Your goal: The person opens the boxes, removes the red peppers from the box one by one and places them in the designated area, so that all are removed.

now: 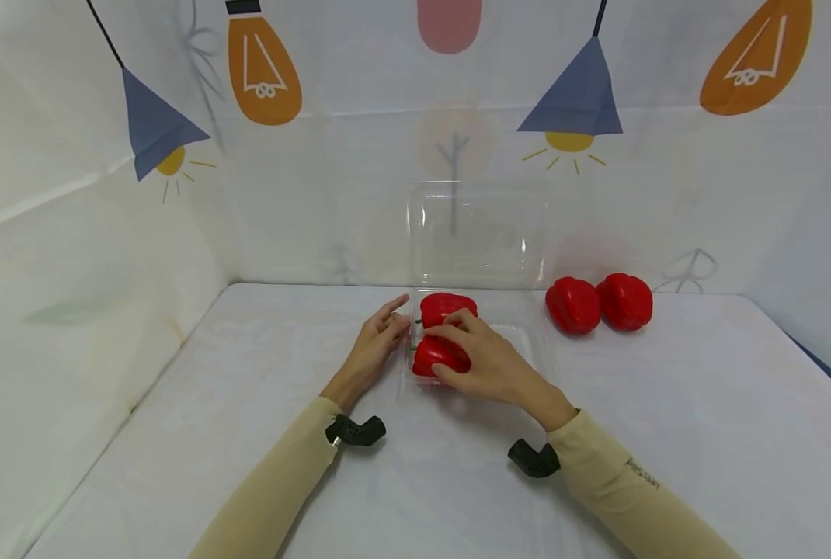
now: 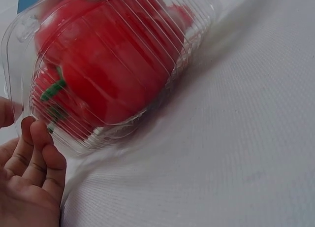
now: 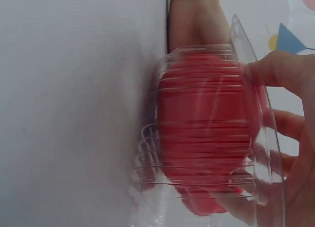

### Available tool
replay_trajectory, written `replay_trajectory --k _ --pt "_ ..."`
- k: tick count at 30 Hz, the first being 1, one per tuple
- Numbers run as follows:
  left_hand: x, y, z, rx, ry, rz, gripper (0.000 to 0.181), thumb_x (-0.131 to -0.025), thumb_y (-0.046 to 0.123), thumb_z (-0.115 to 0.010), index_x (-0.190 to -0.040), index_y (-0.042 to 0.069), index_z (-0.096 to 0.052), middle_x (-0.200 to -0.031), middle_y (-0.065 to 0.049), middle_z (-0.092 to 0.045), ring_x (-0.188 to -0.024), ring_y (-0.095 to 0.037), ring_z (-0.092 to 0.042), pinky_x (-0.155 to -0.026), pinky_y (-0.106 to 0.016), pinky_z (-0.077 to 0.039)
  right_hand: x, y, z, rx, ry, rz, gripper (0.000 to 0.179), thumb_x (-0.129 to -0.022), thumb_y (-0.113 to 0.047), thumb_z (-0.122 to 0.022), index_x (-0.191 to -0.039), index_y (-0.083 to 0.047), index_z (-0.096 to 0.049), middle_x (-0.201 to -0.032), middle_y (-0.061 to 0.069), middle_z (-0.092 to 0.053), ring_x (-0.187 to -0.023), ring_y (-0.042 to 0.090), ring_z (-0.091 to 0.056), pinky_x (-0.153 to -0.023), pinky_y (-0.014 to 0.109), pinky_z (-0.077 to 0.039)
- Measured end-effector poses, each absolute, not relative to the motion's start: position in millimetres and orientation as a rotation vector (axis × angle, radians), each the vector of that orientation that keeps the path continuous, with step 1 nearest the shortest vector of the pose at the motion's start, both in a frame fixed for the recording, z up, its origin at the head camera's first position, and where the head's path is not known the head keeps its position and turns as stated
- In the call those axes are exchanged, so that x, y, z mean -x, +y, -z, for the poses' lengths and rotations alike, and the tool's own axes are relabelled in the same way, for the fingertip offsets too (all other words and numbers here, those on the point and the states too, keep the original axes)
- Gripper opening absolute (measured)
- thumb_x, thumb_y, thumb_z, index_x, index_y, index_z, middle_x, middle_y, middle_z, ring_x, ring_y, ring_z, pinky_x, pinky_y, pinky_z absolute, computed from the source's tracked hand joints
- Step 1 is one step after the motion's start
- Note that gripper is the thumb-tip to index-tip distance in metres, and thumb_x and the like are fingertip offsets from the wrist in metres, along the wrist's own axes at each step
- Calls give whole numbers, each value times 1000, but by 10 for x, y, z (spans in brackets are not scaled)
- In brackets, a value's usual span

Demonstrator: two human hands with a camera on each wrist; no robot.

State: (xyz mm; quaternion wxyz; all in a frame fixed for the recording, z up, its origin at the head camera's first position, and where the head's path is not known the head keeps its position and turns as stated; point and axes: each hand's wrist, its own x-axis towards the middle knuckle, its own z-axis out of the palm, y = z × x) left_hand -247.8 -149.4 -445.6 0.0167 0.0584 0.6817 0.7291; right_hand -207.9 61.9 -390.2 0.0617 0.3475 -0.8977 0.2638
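A clear plastic clamshell box (image 1: 537,341) lies with its lid raised at the back. Two red bell peppers are inside at the left: the far bell pepper (image 1: 446,305) and the near bell pepper (image 1: 432,353), green stems pointing left. My right hand (image 1: 488,357) reaches over the box and grips the near pepper, thumb on its front side and fingers across its top. My left hand (image 1: 373,349) is at the box's left edge; in the left wrist view its thumb and bent fingers (image 2: 37,163) hold the rim. Ribbed wall (image 3: 202,138) shows before the pepper in the right wrist view.
Two more red bell peppers, one at the left (image 1: 572,305) and one at the right (image 1: 625,301), sit side by side right of the box. The transparent lid (image 1: 478,233) stands against the printed backdrop (image 1: 345,194). White cloth covers the table (image 1: 213,435).
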Motion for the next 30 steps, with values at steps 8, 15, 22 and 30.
replay_trajectory --k 8,15,22,30 --pt "2473 -1505 4461 -192 2172 -2217 51 -95 15 -54 -144 15 -40 -82 7 -54 -78 -6 -46 -68 -18 -42 2087 621 3956 -1028 -2654 -849 47 -76 -25 -74 -121 -20 -62 -119 4 -50 -109 20 -51 -82 38 -55" --pt "2489 -1505 4476 -192 2200 -2197 50 -95 18 -54 -143 18 -41 -82 5 -53 -74 -6 -46 -63 -18 -40 2111 641 3985 -1022 -2588 -973 48 -76 -20 -74 -123 -18 -62 -119 3 -50 -113 20 -49 -83 38 -55" --pt "2492 -1502 4479 -165 2194 -2192 49 -96 18 -53 -144 18 -41 -83 4 -52 -73 -7 -47 -63 -18 -40 2128 656 3960 -987 -2601 -1070 50 -76 -19 -73 -124 -19 -60 -124 3 -49 -118 22 -46 -83 41 -55" --pt "2495 -1503 4485 -160 2193 -2186 49 -96 19 -54 -143 21 -41 -84 3 -52 -74 -7 -47 -64 -18 -40 2144 669 3967 -987 -2601 -1113 51 -75 -19 -74 -124 -20 -60 -124 1 -48 -118 21 -46 -84 41 -54"
